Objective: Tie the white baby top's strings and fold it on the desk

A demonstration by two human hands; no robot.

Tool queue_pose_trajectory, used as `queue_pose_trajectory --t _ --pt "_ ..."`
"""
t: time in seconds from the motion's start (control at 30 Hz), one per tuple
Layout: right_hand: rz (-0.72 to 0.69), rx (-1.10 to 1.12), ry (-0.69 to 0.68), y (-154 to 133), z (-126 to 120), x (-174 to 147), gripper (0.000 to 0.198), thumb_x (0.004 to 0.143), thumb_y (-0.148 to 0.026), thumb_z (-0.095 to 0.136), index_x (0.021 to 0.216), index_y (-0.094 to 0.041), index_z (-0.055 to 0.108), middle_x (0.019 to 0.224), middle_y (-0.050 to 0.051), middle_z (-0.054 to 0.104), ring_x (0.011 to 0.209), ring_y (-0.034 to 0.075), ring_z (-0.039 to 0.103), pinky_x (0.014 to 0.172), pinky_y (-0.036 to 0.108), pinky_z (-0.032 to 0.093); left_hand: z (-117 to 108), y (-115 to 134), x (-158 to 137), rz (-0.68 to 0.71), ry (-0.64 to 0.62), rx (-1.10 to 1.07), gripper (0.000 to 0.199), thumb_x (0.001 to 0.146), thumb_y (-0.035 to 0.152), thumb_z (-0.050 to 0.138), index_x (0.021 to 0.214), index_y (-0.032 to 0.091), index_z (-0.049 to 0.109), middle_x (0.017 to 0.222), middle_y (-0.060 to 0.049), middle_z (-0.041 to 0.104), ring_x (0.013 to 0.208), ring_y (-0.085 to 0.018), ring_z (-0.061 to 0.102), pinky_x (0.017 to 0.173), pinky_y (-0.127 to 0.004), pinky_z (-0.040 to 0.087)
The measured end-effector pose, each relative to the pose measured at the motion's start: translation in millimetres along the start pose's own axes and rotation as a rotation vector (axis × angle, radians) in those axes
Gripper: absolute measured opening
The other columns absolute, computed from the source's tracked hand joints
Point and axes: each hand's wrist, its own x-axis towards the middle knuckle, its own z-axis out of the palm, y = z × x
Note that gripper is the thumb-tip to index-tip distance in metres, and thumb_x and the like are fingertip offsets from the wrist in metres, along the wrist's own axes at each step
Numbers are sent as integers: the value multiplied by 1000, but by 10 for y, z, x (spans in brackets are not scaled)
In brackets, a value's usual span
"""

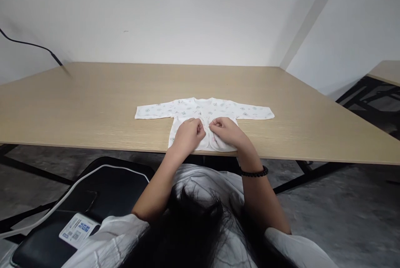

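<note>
A small white shirt (203, 110) with a sparse print lies flat at the middle of the surface's (93, 105) front edge, hem along that edge, neckline toward the back edge, 2 sleeves spread sideways. The left hand (190, 135) and right hand (227, 133) rest on its front, fingers curled in narrow (I cannot tell whether they pinch cloth). Below the front edge, at left, a white label (78, 230) bears blue print, too small to read.
</note>
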Motion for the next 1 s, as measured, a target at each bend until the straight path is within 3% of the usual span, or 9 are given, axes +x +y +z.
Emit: queue_pose_trajectory --t 0.13,0.37,0.63,1.0 --pt "0 104 -47 50 -21 28 13 73 -20 49 61 -18 53 56 -3 49 56 12 44 54 25 30 -3 5 -2 -1 -5 -41 18 81 9 56 67 20 53 71 -1 61 67 -17 54 62 -29 36" --pt "54 194 -2 50 14 23 14 69 -24 52 69 -16 63 63 -1 57 60 13 50 55 24 34 -21 18 -20 -59 -63 -170 11 84 22 60 75 18 64 73 -2 66 65 -16 56 61 -27 38" --pt "68 202 27 49 14 16 17 71 -28 57 73 -15 68 70 3 65 66 15 56 59 24 40 -46 52 -41 -84 -73 -169 22 87 29 56 67 19 58 64 0 62 60 -15 53 58 -28 35" --pt "68 271 35 -46 -18 -44 13 69 -27 56 63 -16 59 56 -3 51 55 12 45 52 24 33 -53 66 -32 -115 -104 -124 8 79 20 62 71 19 62 68 0 63 62 -16 55 58 -28 37"
